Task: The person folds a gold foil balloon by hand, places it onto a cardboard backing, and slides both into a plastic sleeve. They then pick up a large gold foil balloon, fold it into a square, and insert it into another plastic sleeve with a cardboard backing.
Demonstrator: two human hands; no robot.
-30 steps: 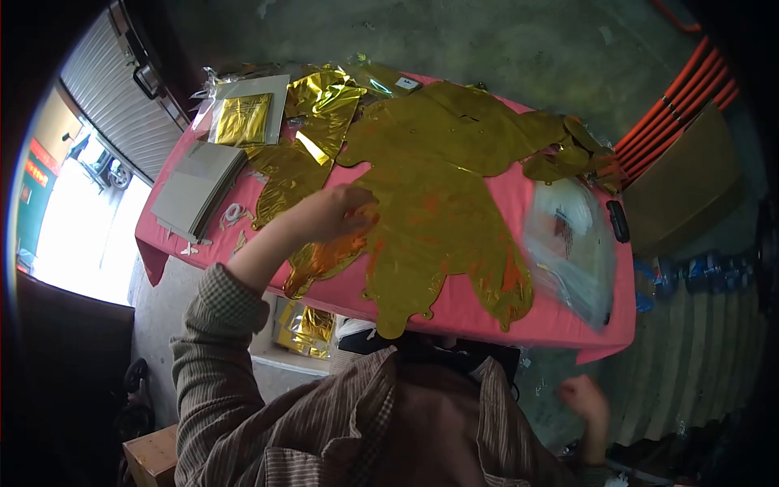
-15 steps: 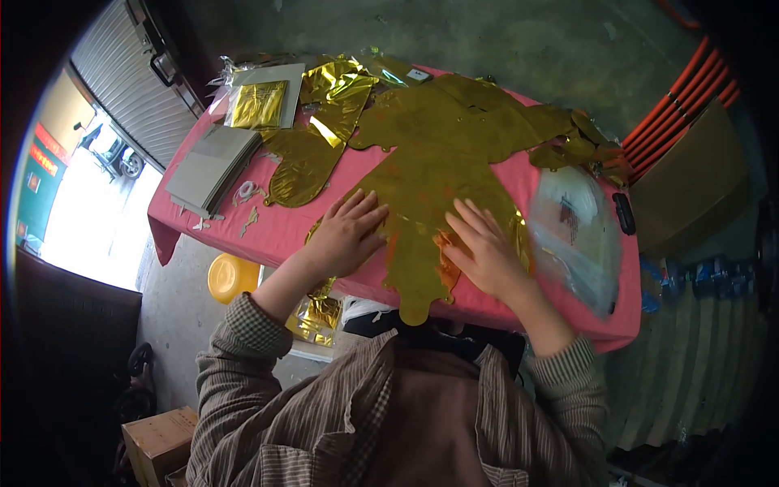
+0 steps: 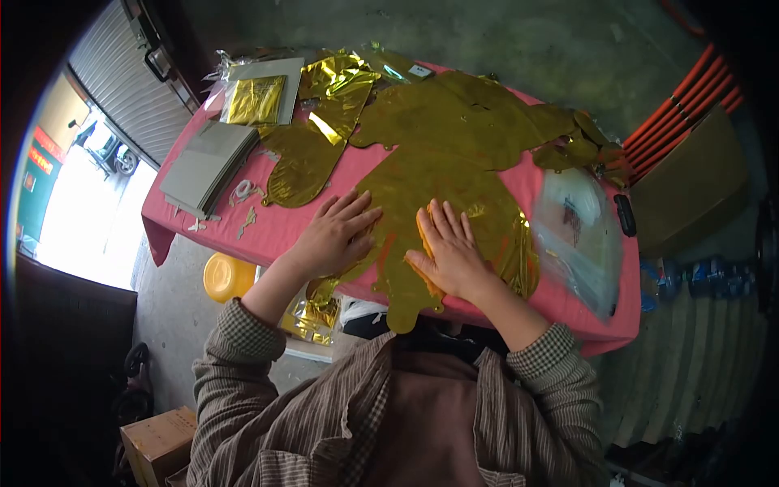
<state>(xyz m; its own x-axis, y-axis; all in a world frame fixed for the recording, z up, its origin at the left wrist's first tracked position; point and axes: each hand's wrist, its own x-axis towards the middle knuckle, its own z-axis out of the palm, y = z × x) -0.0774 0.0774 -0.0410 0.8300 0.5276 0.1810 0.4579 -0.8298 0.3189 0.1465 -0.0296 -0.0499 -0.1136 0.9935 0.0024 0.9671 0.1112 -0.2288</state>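
Note:
A large gold foil balloon (image 3: 438,170) lies flat and uninflated over the middle of the table, its narrow tab hanging past the near edge. My left hand (image 3: 334,235) rests on its left side, palm down with fingers stretched out. On the lower middle of the foil, my right hand (image 3: 454,252) lies flat, fingers extended and slightly apart. Orange shows along that hand's left edge, apparently its reflection in the shiny foil. Neither hand grips anything; the foil under both palms is hidden.
The pink-covered table (image 3: 268,235) also carries a stack of grey boards (image 3: 203,166), a packaged gold foil (image 3: 256,99), clear plastic bags (image 3: 576,235) and a black object (image 3: 624,214). A yellow bucket (image 3: 227,277) stands on the floor; a large cardboard box (image 3: 690,187) is at right.
My right hand has slid left across the foil. My left hand has shifted slightly left, and the foil's near tab has moved a little left and toward me.

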